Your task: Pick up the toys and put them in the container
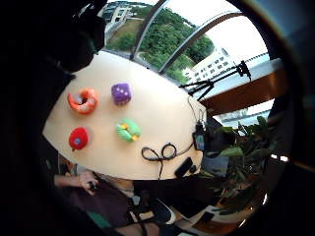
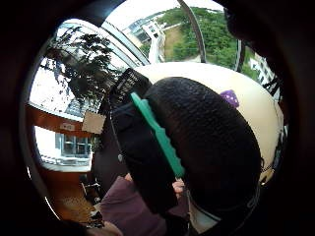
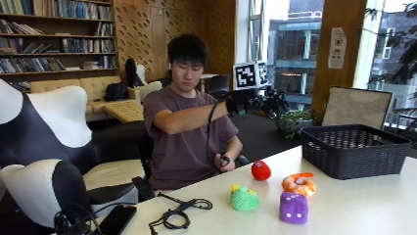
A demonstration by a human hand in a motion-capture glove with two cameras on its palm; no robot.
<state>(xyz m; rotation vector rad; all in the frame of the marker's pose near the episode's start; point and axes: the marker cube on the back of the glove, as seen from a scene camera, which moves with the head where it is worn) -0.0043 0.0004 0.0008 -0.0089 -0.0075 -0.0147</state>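
The gloved right hand [image 3: 242,102], the grip, was raised at shoulder height at upper centre of the outside view, well above the desk [image 3: 365,205]; whether its fingers were curled or straight could not be told, and no toy showed in it. Below it, in the lower centre-right of the frame, four soft toys lay on the pale desk: a red rounded plush toy [image 3: 261,170], an orange shrimp-shaped plush toy [image 3: 298,184], a green knitted plush toy [image 3: 244,198] and a purple dotted plush toy [image 3: 294,207]. The dark woven plastic basket [image 3: 355,149] stood just beyond them at right. The toys looked light, soft and compressible, not fragile; each would probably be best taken across its widest middle, fingers and thumb on opposite sides.
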